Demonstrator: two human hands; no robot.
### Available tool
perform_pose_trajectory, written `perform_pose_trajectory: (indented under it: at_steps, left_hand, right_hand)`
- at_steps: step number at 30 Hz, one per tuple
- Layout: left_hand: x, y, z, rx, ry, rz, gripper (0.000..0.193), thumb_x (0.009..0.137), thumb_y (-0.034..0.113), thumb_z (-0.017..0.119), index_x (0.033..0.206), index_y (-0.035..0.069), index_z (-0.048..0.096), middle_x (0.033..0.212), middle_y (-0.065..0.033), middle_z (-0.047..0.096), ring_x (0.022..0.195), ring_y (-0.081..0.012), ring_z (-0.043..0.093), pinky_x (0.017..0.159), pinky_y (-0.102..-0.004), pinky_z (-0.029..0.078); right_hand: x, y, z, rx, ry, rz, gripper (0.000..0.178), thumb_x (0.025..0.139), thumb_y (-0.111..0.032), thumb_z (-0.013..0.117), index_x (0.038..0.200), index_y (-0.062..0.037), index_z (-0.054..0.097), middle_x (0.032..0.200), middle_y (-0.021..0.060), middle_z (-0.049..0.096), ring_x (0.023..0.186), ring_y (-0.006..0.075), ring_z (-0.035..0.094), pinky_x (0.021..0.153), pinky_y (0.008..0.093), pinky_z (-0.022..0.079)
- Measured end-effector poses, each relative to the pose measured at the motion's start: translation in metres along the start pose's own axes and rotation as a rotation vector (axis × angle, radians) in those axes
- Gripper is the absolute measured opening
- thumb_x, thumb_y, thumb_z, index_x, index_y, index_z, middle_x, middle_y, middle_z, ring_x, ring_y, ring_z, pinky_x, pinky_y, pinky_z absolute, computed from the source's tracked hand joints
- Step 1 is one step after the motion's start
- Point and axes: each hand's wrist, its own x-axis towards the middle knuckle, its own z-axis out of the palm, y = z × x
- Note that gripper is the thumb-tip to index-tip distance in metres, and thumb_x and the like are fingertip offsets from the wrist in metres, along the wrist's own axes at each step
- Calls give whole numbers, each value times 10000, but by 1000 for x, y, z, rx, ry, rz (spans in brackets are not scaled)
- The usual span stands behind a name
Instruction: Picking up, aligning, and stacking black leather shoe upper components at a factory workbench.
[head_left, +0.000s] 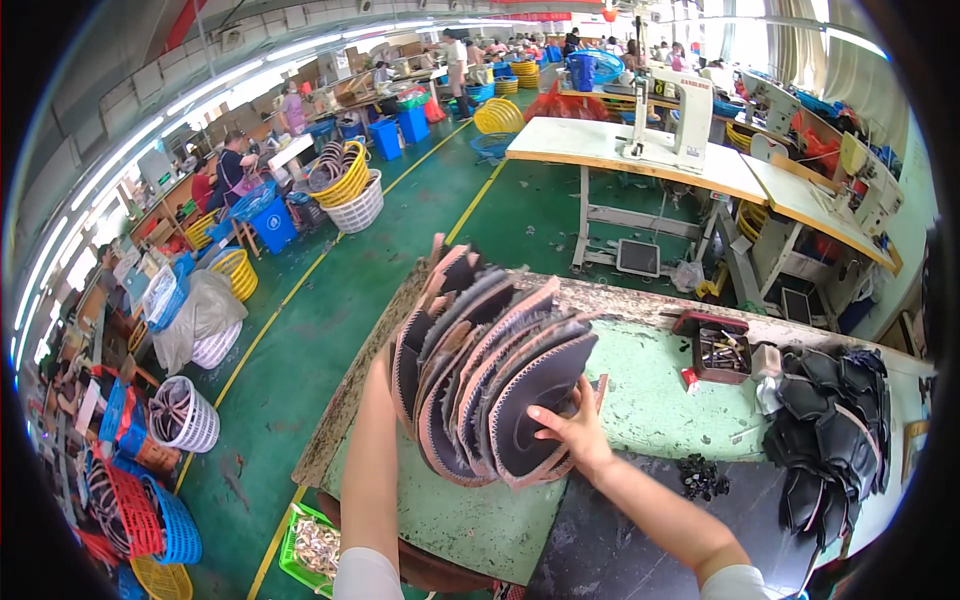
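Observation:
A thick bundle of dark, rounded leather pieces (pixel 545 400) stands on edge between my hands, over the left part of the green-topped table (pixel 640 390). The pieces have tan zigzag-stitched rims and fuzzy grey edges, and look like shoe parts. My right hand (pixel 572 425) grips the bundle's right side, thumb lying on the front piece and the other fingers mostly behind it. Along the left side runs my left forearm (pixel 368 440); its hand is largely hidden by the pieces it supports. Whether the bundle's lower edge touches the table is hard to tell.
At the table's right lie a heap of black shaped pieces (pixel 825 430), small black bits (pixel 703 477) and a tool box (pixel 720 350). A green basket (pixel 312 545) stands below left. Beyond are a sewing machine (pixel 690 115) on a white table and baskets (pixel 185 415) along the floor.

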Motion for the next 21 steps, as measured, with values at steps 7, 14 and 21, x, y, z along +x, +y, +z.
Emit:
perform_pose_trajectory:
  at_steps: [7, 14, 21]
  left_hand:
    - [42, 13, 22, 187, -689, -42, 1010, 827, 470, 731, 1614, 244, 139, 1651, 8, 202, 1503, -174, 223, 1204, -406, 252]
    - [154, -19, 147, 422, -1044, -433, 667, 875, 107, 657, 1493, 31, 418, 1337, -54, 601, 1048, -74, 605, 902, -235, 495]
    - [219, -92, 251, 557, -1377, -668, 498, 887, 185, 678, 1337, 1, 572, 1221, -26, 639, 1030, -60, 605, 909, -247, 479]
  right_hand:
    - [-76, 5, 33, 278, 266, -157, 712, 812, 18, 785, 1337, -102, 318, 1256, 93, 463, 966, 198, 611, 709, 334, 613]
    - [-134, -25, 18, 611, 309, 172, 304, 901, -21, 702, 1174, 46, 586, 1198, 169, 607, 1155, 258, 580, 975, 406, 554]
    - [-111, -56, 27, 1145, 184, 398, 451, 964, -145, 658, 1325, 41, 461, 1318, 223, 522, 1265, 315, 519, 1134, 431, 449]
